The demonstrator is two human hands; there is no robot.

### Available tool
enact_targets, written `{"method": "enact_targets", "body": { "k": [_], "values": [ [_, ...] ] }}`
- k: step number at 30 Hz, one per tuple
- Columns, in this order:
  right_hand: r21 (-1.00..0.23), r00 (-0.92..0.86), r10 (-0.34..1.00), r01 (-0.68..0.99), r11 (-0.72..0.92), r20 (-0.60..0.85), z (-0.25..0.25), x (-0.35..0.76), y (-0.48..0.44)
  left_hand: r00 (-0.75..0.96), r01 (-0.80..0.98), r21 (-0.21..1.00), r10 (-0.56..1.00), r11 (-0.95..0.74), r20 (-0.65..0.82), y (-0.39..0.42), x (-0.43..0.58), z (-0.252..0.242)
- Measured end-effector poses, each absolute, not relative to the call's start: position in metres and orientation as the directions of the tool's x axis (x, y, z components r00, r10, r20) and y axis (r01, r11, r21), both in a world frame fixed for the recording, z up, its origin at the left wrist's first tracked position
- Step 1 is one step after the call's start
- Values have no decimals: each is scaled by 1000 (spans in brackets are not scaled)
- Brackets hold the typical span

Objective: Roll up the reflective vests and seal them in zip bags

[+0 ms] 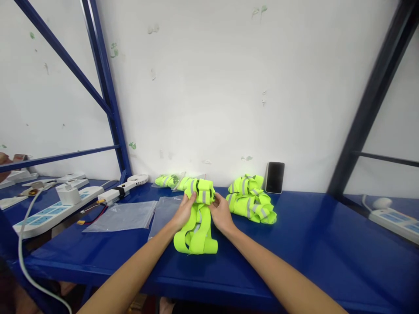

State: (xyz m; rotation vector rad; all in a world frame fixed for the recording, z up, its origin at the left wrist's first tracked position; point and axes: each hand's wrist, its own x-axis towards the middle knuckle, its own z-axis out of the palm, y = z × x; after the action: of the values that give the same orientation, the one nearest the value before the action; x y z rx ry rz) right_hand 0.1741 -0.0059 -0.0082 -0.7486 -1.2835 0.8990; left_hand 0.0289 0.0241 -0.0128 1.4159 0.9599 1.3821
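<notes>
Both my hands hold one bundle of neon yellow reflective strap (197,226) with grey reflective patches. My left hand (184,212) is closed on the bundle's left side, its thumb on the front. My right hand (222,213) pinches the right side, its fingertips partly hidden behind the strap. Loops of strap hang from the bundle toward the table's front edge. Right of my hands lie more folded bundles of the same neon strap (251,207). Behind and to the left, a similar bundle in a clear bag (166,180) rests by the wall.
Clear plastic bags (122,216) lie flat on the blue table (307,244). A white power strip (59,211), a small white fan (137,179) and wires are at left. A dark-screened phone (275,177) leans on the wall. Another power strip (396,220) is at right.
</notes>
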Motion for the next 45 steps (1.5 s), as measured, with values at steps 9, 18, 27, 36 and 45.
{"method": "enact_targets", "body": {
  "k": [9, 18, 27, 36, 45],
  "values": [
    [-884, -82, 882, -107, 455, 464, -13, 171, -15, 82, 179, 852, 871, -492, 485, 19, 29, -11],
    [-933, -309, 939, -359, 33, 152, 0, 186, -12, 160, 276, 730, 779, -625, 606, 12, 26, -6],
    [-873, -53, 883, -190, 449, 466, -6, 185, -5, 200, -355, 898, 917, -260, 345, 12, 33, -5],
    [-871, 48, 935, -352, 344, 350, -7, 181, 3, 392, -339, 940, 914, 39, 103, 4, 32, 8],
    [-858, 41, 874, -171, 484, 484, 3, 186, -6, 473, -304, 953, 870, 12, 140, 3, 33, 0]
  ]
}}
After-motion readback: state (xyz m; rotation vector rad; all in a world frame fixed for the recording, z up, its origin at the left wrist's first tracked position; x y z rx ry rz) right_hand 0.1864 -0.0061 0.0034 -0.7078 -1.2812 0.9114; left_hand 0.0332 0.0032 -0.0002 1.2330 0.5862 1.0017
